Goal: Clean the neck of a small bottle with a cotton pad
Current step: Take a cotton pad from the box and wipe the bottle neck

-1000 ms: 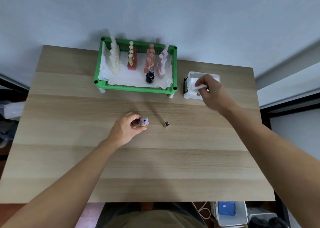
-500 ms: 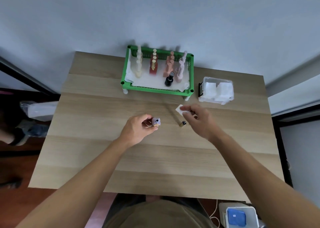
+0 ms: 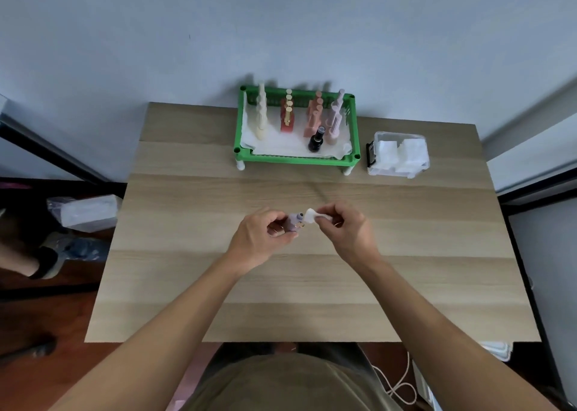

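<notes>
My left hand [image 3: 260, 234] grips a small lilac bottle [image 3: 293, 221] over the middle of the wooden table [image 3: 187, 285]. The bottle is uncapped and its dark neck tilts to the right. My right hand [image 3: 345, 228] pinches a white cotton pad [image 3: 310, 215] whose free end lies right beside the bottle's neck; whether it touches is hard to tell. The bottle's small dark cap is hidden, most likely under my right hand.
A green basket [image 3: 296, 160] lined with white paper stands at the back centre and holds several nail-polish bottles. To its right sits a clear plastic box [image 3: 398, 154] of white pads. A person's foot shows on the floor at the far left.
My right hand took a pad from the clear box and carried it left to the bottle's neck. The left hand kept hold of the bottle, and the camera view pulled back.
</notes>
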Tool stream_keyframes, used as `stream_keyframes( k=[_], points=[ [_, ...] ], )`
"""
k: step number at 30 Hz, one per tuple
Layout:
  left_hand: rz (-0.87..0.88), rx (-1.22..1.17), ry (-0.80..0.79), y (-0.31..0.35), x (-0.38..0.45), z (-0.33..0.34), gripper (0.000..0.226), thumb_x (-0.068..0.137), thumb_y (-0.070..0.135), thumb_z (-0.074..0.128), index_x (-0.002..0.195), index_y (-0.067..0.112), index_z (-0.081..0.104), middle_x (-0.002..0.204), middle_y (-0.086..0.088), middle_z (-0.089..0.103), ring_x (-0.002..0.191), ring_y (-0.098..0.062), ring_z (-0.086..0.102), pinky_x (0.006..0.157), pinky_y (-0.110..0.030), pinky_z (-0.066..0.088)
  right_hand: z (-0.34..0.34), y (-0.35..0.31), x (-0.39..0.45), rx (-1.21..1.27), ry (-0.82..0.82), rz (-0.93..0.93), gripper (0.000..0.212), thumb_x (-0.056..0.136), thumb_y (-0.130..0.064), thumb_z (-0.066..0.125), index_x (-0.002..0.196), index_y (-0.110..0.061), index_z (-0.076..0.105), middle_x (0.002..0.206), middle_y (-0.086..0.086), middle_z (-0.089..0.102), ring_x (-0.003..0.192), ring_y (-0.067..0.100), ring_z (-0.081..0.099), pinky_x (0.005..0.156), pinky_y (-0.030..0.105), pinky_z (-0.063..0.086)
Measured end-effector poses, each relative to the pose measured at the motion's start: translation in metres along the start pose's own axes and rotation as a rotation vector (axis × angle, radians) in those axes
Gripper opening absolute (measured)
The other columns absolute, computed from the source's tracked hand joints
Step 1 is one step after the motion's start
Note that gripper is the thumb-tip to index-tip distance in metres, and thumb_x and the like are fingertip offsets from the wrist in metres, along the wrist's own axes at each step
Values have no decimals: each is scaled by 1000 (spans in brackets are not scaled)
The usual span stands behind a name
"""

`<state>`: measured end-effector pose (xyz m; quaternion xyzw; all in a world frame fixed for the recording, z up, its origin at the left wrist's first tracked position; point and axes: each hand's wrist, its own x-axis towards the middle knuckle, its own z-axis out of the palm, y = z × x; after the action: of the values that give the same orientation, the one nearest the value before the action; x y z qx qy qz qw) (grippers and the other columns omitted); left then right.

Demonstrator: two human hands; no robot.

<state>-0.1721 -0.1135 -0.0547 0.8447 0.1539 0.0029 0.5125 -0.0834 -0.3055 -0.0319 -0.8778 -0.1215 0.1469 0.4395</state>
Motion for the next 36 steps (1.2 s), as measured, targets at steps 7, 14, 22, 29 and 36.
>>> stream_keyframes(
  k=[7,14,22,29,36],
  points=[
    [29,-14,43,4,-9,-4,23,76,21,89,96,18,77,90,6,76,78,-12,70,76,-35,60,7,-8,-21,-17,64,-57,11,86,-23,75,97,-22,73,80,-15,62,71,0,58,63,10,45],
    [67,13,38,11,-17,-10,28,78,23,88,101,11,77,92,-3,75,82,-19,71,78,-41,59,9,-15,-40,-80,126,-275,14,87,-6,75,101,-8,77,89,-6,68,68,0,58,65,7,43],
    [84,54,75,19,-21,-15,29,76,23,90,100,12,77,87,2,73,73,-12,68,70,-28,57,11,-22,-50,-70,154,-421,18,91,-7,72,109,-6,76,94,4,67,67,11,62,66,19,53],
    [94,135,89,22,-19,-16,26,75,34,88,95,21,78,80,9,70,68,-6,66,66,-27,57,16,-27,-55,-98,115,-468,27,89,1,71,115,-4,75,101,5,67,77,10,64,75,18,55],
    [108,162,75,26,-15,-16,24,74,34,89,91,20,79,79,6,72,69,-10,67,67,-30,56,12,-24,-52,-145,113,-525,26,93,-3,69,117,-9,75,99,1,63,82,10,62,72,24,52]
  ],
)
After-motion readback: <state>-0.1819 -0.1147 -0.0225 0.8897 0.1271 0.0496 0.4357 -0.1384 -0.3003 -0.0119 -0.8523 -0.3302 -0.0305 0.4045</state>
